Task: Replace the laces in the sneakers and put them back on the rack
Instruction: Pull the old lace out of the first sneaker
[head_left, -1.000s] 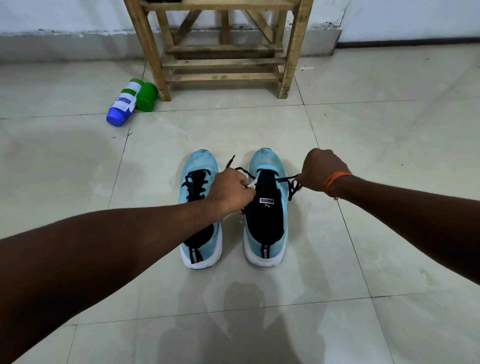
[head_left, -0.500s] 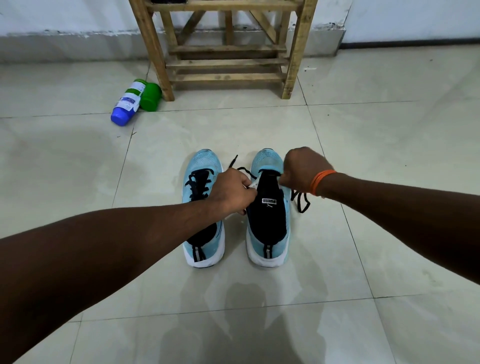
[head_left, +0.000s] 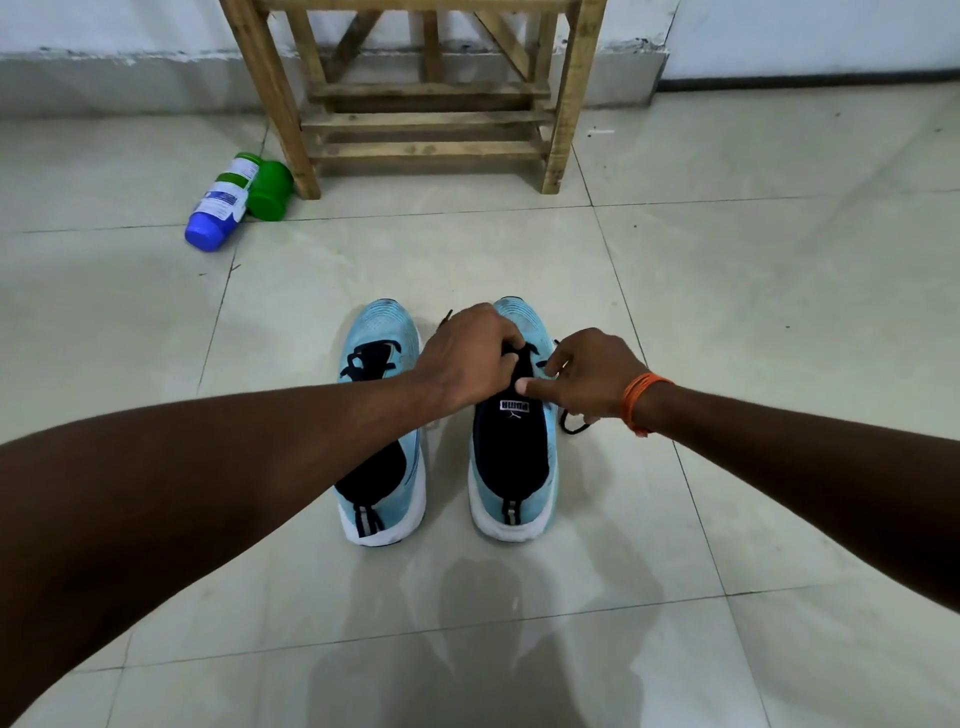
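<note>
Two light-blue sneakers stand side by side on the tiled floor, heels toward me. The left sneaker has its black lace threaded. Both hands work over the tongue of the right sneaker. My left hand curls its fingers around the black lace near the upper eyelets. My right hand pinches the lace on the shoe's right side, and a loose loop of it lies on the floor beside the shoe. The wooden rack stands at the wall behind.
A blue-capped bottle lies on its side left of the rack's front leg, with a green cup beside it. Bare floor tiles surround the shoes on every side.
My right hand came in from the right of the shoe to over its tongue. My left hand shifted forward toward the toe. The lace, pulled taut sideways before, now hangs slack.
</note>
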